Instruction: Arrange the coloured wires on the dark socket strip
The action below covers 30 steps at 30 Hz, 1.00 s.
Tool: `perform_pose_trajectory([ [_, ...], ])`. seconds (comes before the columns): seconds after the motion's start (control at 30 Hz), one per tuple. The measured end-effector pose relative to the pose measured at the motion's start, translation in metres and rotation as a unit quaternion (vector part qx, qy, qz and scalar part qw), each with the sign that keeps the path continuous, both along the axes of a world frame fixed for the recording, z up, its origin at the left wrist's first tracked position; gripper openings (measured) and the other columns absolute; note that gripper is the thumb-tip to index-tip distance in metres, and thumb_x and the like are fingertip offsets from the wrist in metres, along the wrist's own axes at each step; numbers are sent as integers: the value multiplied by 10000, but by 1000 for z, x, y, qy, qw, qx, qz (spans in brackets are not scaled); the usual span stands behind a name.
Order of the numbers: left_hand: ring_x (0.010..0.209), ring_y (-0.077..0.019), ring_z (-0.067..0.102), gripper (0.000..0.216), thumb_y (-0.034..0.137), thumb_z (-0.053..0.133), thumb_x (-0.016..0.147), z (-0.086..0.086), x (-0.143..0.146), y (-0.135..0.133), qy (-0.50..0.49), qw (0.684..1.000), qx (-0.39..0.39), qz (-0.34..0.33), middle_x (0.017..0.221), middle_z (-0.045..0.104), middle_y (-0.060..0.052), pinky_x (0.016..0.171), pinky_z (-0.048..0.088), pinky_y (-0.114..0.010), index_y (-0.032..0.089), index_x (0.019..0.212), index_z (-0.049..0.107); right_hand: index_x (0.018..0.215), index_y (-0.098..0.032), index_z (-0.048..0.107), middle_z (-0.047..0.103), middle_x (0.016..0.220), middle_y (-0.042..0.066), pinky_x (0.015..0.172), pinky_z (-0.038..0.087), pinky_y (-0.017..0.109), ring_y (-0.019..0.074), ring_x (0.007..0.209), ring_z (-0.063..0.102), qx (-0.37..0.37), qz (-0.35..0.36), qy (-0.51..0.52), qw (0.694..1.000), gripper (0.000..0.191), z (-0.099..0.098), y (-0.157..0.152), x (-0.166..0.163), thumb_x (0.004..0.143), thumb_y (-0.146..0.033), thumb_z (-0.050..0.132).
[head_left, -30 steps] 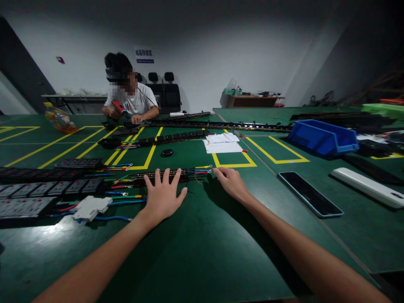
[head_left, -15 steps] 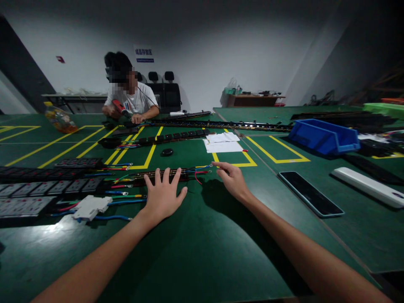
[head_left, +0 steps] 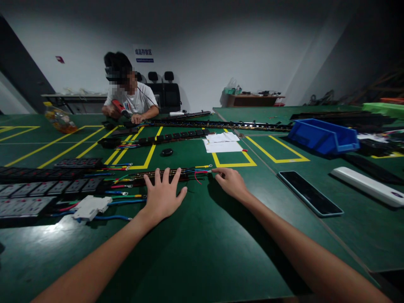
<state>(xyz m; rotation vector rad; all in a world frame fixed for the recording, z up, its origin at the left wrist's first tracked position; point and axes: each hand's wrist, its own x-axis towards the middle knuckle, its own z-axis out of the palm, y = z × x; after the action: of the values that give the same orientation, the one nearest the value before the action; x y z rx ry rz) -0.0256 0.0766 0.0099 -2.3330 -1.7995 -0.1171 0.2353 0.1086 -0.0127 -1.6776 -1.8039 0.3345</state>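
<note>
My left hand point(head_left: 163, 193) lies spread, palm down, with its fingertips on a black strip point(head_left: 148, 175) that has copper-coloured lines along it. Blue, red and yellow-green wires leave the strip's right end. My right hand point(head_left: 232, 183) has its index finger stretched out and its other fingers bent. Its index fingertip is at the metal terminal of the red wire point(head_left: 203, 172), seemingly touching it. Just above ends the blue wire point(head_left: 202, 167), in a ring terminal. Left of my left hand are black socket strips point(head_left: 71, 187) with wire leads and a white plastic piece point(head_left: 92, 208).
On the green table point(head_left: 202, 252) lie a phone point(head_left: 309, 192), a white bar-shaped case point(head_left: 366, 185), a blue bin point(head_left: 323, 136), white papers point(head_left: 222, 143) and a small black oval object point(head_left: 167, 152). Across the table a person point(head_left: 131, 97) holds a red power tool point(head_left: 120, 107).
My right index fingertip has moved slightly down, from the blue wire's terminal to the red wire's. My left hand has stayed in place on the strip.
</note>
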Motion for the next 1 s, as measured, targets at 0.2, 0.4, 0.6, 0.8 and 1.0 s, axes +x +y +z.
perform_pose_trajectory([
  [0.2, 1498, -500, 280, 746, 662, 268, 984, 2, 0, -1, -4, 1000, -5, -1, 1639, 373, -165, 1123, 171, -821, 303, 1638, 267, 1066, -175, 818, 767, 821, 62, 671, 446, 304, 202, 695, 623, 81, 21, 119, 989, 416, 3, 1, -1, 836, -289, 490],
  [0.4, 1493, -504, 284, 743, 658, 268, 986, 2, 1, -1, -4, 1000, -5, -2, 1636, 376, -168, 1118, 173, -821, 301, 1638, 268, 944, -172, 826, 757, 829, 69, 663, 444, 297, 185, 684, 600, 123, 47, 181, 975, 362, 7, 0, -1, 880, -411, 562],
  [0.6, 1490, -505, 287, 738, 655, 259, 990, 0, 1, -1, -2, 1000, 7, -2, 1630, 382, -176, 1115, 170, -825, 300, 1637, 272, 745, -164, 765, 640, 608, 22, 544, 304, 277, 165, 576, 546, 46, -2, 125, 991, 471, -2, 11, -1, 901, -551, 546],
  [0.8, 1495, -499, 287, 742, 667, 249, 988, 0, 0, 0, -2, 1000, 3, -3, 1638, 374, -171, 1120, 171, -822, 312, 1639, 260, 743, -160, 733, 677, 654, 47, 567, 359, 283, 177, 599, 569, 65, 24, 139, 988, 404, -5, 20, -4, 882, -494, 552],
  [1.0, 1502, -498, 273, 752, 678, 251, 983, 2, -1, 0, -10, 1000, -10, -6, 1646, 364, -165, 1124, 166, -824, 313, 1640, 256, 817, -182, 743, 722, 762, 73, 619, 398, 294, 192, 671, 609, 106, 37, 81, 990, 359, -4, 18, 0, 914, -458, 535],
])
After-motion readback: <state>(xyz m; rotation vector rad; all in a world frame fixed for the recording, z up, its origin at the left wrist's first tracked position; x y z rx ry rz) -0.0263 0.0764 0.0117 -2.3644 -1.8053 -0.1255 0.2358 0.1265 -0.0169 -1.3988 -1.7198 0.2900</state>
